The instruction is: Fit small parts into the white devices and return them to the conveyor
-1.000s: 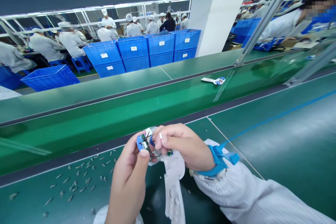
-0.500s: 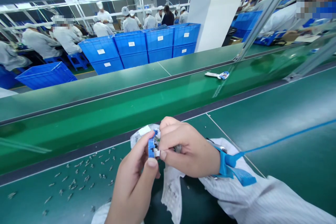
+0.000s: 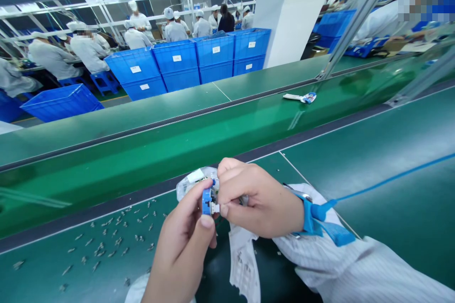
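A small blue part (image 3: 207, 200) with a bit of circuit board sits pinched between both hands, low in the middle of the view. My left hand (image 3: 185, 246) grips it from below with thumb and fingers. My right hand (image 3: 258, 199) closes on it from the right; a blue wrist strap (image 3: 313, 218) with a blue cord circles that wrist. A clear plastic bag (image 3: 190, 182) shows behind the part, and a crumpled white bag (image 3: 243, 260) hangs under my hands.
Several tiny loose parts (image 3: 106, 246) lie scattered on the green bench at the left. A green conveyor belt (image 3: 159, 137) runs across behind, with a white and blue item (image 3: 302, 98) on its far side. Blue crates (image 3: 188, 66) and several people in white stand beyond.
The small part has been turned in my fingers, from its board and wires facing up to its blue edge facing me. My hands have drawn closer together and shifted slightly right.
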